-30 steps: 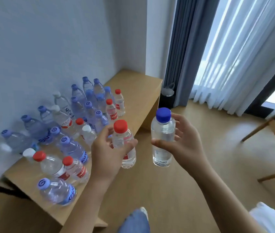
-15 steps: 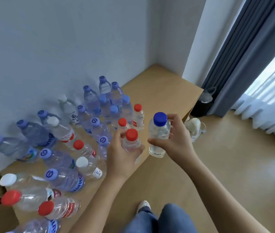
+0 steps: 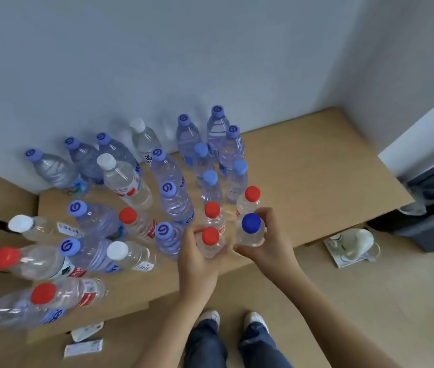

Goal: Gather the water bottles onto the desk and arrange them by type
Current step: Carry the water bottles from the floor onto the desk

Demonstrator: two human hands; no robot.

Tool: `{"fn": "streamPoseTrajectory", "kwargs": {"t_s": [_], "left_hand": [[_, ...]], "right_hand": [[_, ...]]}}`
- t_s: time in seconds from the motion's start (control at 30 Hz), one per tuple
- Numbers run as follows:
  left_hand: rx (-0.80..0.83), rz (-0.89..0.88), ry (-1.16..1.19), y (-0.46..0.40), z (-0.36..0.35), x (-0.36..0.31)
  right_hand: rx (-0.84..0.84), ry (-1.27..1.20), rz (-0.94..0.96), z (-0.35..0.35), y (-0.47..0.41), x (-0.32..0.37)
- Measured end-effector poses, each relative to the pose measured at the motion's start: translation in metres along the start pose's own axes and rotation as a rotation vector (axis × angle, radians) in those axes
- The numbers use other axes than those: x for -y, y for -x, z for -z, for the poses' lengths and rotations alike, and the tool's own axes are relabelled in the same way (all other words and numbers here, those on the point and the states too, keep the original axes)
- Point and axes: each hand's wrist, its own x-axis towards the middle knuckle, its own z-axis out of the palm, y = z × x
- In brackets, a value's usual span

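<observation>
Two small bottles are held upright over the front edge of the desk. A red-capped bottle is gripped by the curled fingers of the left hand, while a dark-blue-capped bottle is clasped in the right hand. More bottles, capped in pale blue, red and white, are crowded across the desk's left half, back to the wall. A white kettle is seen on the floor.

Red cap, dark blue cap, tan desk.
</observation>
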Motion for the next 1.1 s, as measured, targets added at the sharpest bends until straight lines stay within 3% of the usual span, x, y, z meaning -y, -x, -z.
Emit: {"fn": "streamPoseTrajectory", "kwargs": {"t_s": [0.33, 0.5, 0.8, 1.1], "left_hand": [[-0.101, 0.078, -0.069, 0.007, -0.017, 0.013], [-0.063, 0.077, -0.112, 0.008, -0.013, 0.005], [-0.066, 0.039, -0.008, 0.025, 0.036, -0.049], [-0.383, 0.073, 0.178, 0.084, 0.137, -0.073]], "right_hand": [[0.171, 0.044, 0.08, 0.014, -0.02, -0.015], [0.199, 0.06, 0.115, 0.016, -0.019, -0.017], [0.287, 0.023, 0.293, 0.046, -0.014, 0.038], [0.48, 0.001, 0.505, -0.009, 0.021, 0.119]]}}
